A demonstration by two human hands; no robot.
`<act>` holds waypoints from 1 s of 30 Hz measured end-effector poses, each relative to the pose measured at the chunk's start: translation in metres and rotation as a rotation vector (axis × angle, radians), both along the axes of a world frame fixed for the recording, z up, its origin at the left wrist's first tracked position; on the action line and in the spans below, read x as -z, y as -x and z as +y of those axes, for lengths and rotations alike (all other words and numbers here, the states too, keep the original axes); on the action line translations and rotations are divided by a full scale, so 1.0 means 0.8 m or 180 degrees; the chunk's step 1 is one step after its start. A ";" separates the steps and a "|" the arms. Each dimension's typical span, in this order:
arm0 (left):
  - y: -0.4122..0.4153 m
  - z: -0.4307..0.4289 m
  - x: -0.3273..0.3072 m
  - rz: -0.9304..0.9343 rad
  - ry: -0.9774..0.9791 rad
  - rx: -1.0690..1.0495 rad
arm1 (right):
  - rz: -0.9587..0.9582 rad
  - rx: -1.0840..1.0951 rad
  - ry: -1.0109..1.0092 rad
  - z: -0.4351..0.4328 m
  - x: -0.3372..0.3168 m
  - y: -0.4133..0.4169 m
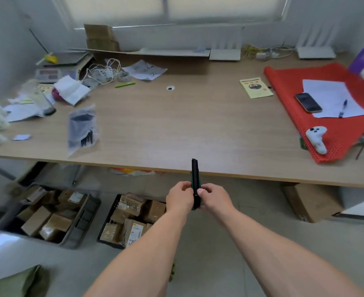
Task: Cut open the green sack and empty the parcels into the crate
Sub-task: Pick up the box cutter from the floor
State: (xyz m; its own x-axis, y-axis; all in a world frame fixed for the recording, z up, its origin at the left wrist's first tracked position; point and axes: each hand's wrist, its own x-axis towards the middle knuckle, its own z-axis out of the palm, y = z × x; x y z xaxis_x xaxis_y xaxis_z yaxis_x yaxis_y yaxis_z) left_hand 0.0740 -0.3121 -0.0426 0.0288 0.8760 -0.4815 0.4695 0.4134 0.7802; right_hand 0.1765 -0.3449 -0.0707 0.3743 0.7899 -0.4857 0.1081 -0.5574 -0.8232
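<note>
Green sack point(16, 281) far left of both knife-gripping hands point(196, 198).

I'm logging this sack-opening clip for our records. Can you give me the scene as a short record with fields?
tool: slim black and green utility knife, held upright at the table edge
left hand: gripping the knife's left side
right hand: gripping its right side
sack: olive green fabric sack on the floor, bottom left corner
crates: grey plastic crate and black plastic crate under the wooden table, both holding cardboard parcels
</note>
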 end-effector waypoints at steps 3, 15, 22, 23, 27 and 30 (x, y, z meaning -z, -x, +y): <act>-0.010 0.020 -0.015 -0.0142 -0.0051 -0.0047 | 0.0037 -0.0039 -0.0073 0.023 -0.022 -0.010; -0.026 0.208 0.011 -0.0055 0.0097 0.0149 | 0.0298 -0.0037 0.0211 0.217 0.000 -0.023; -0.016 0.374 0.065 0.0097 0.0775 -0.0204 | 0.0716 -0.0259 0.0623 0.365 0.037 -0.015; -0.016 0.395 0.077 0.0123 0.0834 -0.0200 | 0.0766 -0.0314 0.0673 0.383 0.039 -0.016; -0.023 0.451 0.094 0.0200 0.0929 -0.0072 | 0.0992 -0.0149 0.0924 0.434 0.055 -0.021; -0.030 0.474 0.096 0.0278 0.0874 -0.0076 | 0.1030 -0.0018 0.0983 0.458 0.063 -0.026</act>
State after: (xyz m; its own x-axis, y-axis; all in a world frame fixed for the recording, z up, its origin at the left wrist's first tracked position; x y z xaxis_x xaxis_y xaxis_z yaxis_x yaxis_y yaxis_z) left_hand 0.0983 0.0670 -0.1191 -0.0424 0.7123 -0.7006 0.5175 0.6155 0.5945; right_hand 0.1975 0.0217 -0.1208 0.1602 0.5912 -0.7905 -0.1238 -0.7824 -0.6103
